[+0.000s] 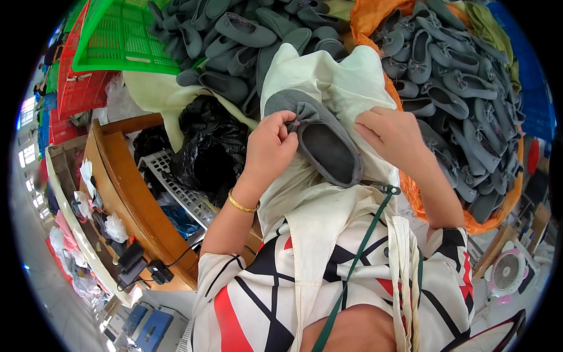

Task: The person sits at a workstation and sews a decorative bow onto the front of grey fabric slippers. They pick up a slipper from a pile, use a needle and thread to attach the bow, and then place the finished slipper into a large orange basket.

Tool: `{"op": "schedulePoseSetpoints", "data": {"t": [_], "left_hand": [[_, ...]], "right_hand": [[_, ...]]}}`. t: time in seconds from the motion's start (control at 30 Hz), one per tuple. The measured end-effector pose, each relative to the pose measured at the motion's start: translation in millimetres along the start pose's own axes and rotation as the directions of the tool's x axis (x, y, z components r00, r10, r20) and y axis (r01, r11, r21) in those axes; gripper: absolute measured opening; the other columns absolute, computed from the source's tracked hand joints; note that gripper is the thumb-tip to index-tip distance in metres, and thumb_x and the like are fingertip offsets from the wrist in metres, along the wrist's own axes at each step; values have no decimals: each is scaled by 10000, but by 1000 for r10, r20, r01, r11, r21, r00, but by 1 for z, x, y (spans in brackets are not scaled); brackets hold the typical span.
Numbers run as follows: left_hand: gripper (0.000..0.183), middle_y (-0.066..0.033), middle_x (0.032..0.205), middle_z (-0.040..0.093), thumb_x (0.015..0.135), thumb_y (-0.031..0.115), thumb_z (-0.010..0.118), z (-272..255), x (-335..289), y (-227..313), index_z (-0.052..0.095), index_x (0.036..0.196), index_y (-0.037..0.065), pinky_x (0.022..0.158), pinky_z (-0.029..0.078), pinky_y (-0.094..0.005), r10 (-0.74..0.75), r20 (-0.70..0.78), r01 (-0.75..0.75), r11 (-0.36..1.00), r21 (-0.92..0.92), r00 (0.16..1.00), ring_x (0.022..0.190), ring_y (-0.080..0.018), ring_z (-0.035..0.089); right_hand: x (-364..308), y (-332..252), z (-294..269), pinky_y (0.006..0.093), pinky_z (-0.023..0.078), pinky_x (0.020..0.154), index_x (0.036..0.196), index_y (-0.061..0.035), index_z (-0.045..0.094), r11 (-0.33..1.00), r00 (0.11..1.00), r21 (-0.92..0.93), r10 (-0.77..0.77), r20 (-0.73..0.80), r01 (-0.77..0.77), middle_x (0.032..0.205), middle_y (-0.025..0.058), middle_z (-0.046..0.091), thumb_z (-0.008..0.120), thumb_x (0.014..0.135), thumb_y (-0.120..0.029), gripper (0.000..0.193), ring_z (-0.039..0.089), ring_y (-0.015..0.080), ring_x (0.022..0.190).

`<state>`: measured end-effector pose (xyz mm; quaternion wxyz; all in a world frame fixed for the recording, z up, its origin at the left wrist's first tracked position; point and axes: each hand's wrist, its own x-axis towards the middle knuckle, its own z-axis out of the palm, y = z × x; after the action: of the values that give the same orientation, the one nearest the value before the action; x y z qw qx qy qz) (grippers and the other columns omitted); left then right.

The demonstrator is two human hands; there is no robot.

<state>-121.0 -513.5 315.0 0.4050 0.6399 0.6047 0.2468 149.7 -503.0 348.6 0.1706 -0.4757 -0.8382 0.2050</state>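
A dark grey fabric slip-on shoe [332, 149] with a bow on its toe rests on the white cloth [319, 73] over my lap, its opening facing up. My left hand [271, 146] is closed in a pinch at the bow. Just right of the shoe and apart from it, my right hand [394, 136] is raised with thumb and fingers pressed together; whatever they hold, if anything, is too small to make out. A green cord [359, 258] runs down to a small dark metal piece [384, 188] by the shoe's heel.
A heap of grey shoes [246, 29] lies ahead of me. More bow-trimmed shoes [463, 88] fill an orange sack [413, 190] at my right. On the left are a green crate [126, 44], a black plastic bag [211, 141] and a wooden drawer [138, 217]. A fan [507, 270] stands lower right.
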Motion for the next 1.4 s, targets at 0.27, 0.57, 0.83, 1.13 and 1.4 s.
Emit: {"op": "schedulePoseSetpoints", "data": {"t": [0.27, 0.57, 0.83, 1.13, 1.4], "left_hand": [[695, -130, 689, 619, 775, 676, 678, 10, 26, 26, 612, 839, -13, 607, 488, -377, -98, 0, 91, 923, 375, 995, 665, -303, 619], [859, -189, 637, 617, 677, 836, 622, 6, 52, 34, 593, 637, -22, 555, 486, -416, -120, 107, 17, 742, 670, 987, 640, -375, 636], [282, -142, 729, 674, 853, 248, 613, -5, 36, 0, 649, 835, -31, 664, 553, -321, -222, 46, 217, 970, 107, 974, 662, -248, 657], [235, -36, 654, 626, 875, 197, 676, 2, 18, 2, 610, 793, -13, 582, 501, -250, -340, 28, 336, 909, -246, 940, 619, -84, 596], [361, -71, 589, 596, 853, 296, 711, -1, 28, 5, 606, 722, -24, 556, 484, -278, -334, -21, 335, 941, 49, 942, 580, -115, 608]], "right_hand": [[-4, -9, 5, 325, 455, 508, 874, -105, 681, 969, 945, 244, 47, -324, 36, 712, 48, 606, 733, 810, -99, 82, 581, 246, 563], [16, -46, 63, 328, 473, 552, 925, -94, 645, 680, 950, 663, -208, -235, 313, 721, 40, 617, 732, 830, -73, 131, 585, 254, 582], [19, -39, 59, 275, 478, 625, 954, -65, 595, 439, 997, 897, 28, -70, 50, 770, 42, 609, 621, 949, -92, 38, 588, 151, 665], [30, -20, 70, 296, 489, 633, 943, -39, 592, 450, 940, 890, 329, -93, -70, 764, 72, 614, 613, 962, -131, 96, 592, 168, 672], [12, -45, 58, 350, 487, 623, 909, -66, 612, 652, 979, 731, -107, -172, 199, 774, 95, 612, 619, 901, -62, 11, 611, 295, 681]]}}
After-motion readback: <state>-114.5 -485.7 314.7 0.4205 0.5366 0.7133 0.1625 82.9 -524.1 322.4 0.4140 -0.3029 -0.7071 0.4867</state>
